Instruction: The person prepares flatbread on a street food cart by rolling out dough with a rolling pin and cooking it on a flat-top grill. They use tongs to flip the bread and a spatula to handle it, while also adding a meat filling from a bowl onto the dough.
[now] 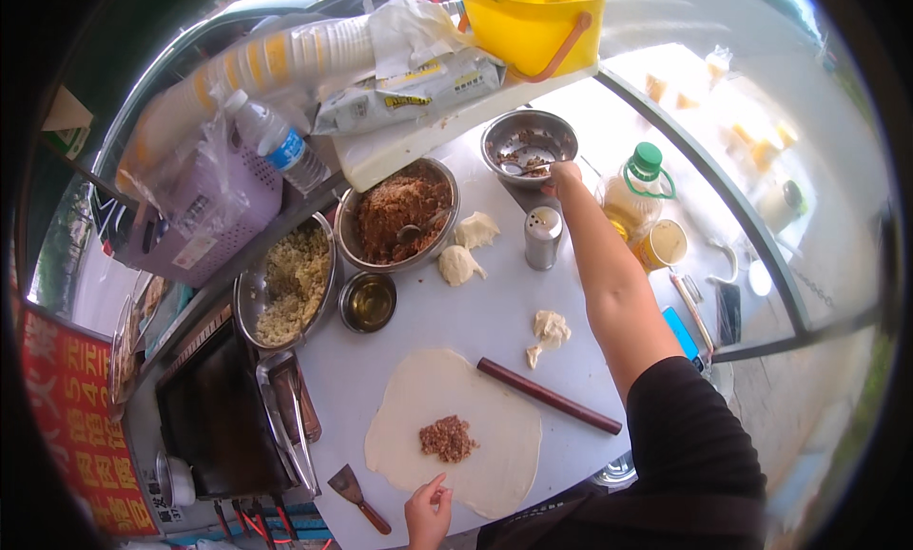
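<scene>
A wide sheet of rolled dough [399,398] lies on the table with a small heap of brown minced filling [449,440] on it. At its near edge is my left hand [428,514], holding nothing, its fingers loosely bent and a little apart. My right arm reaches far across to a steel bowl [563,132] with some dark filling inside. My right hand [566,176] is closed at that bowl's near right rim, on the handle of a spoon [514,168]; its fingers are partly hidden. A dark red rolling pin [550,395] overlaps the sheet's right edge.
Left of centre stand bowls of brown filling [404,208] and pale chopped filling [285,284], plus an oil bowl [368,303]. A shaker [543,238], dough lumps [461,265] and an oil jug [632,193] surround my right arm. A scraper [359,499] lies near the front.
</scene>
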Tool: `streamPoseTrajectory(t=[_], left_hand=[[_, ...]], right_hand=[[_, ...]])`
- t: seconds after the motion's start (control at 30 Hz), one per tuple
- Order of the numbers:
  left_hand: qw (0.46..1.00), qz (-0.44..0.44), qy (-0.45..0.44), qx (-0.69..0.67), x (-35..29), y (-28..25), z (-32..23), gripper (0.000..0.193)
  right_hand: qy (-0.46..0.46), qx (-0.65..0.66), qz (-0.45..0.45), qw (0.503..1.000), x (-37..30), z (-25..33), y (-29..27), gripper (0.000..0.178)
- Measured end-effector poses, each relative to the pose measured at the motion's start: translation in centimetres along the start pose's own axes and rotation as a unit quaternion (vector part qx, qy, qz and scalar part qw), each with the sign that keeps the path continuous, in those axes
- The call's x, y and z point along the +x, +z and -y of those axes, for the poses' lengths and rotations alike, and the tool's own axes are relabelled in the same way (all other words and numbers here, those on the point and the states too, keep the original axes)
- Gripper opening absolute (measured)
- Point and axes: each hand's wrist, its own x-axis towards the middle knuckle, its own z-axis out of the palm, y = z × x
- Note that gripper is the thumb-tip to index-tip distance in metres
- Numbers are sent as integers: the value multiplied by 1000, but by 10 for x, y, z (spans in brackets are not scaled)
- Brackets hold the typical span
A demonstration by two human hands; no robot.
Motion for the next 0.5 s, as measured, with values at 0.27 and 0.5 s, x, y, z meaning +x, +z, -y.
streamPoseTrajectory(t=[0.27, 0.5], left_hand=[[1000, -4, -14, -28, 17, 14, -21, 29], [1000, -6, 2, -28, 26, 13, -37, 29]], right_hand=[[-13, 182, 69, 981, -28, -39, 7, 22], [-69, 217, 74, 971, -16, -63, 8, 26]])
